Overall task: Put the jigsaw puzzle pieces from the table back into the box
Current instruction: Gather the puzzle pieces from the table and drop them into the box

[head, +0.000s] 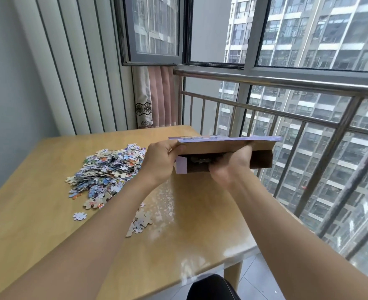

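A flat purple puzzle box (263, 160) with a brown cardboard inside is held up above the wooden table (200, 213), its open end facing me. My left hand (160, 162) grips the box's left end, fingers curled over the raised flap. My right hand (230, 163) grips the opening's lower edge, with fingers reaching inside. A large heap of colourful jigsaw pieces (108, 169) lies on the table to the left of the box. A few more pieces (141, 221) lie nearer me, partly hidden by my left forearm. One loose piece (79, 216) sits apart.
A metal railing (287, 118) and windows run along the table's right and far side. A pink curtain (157, 98) hangs in the corner. A dark seat (211, 286) shows below the table's near edge.
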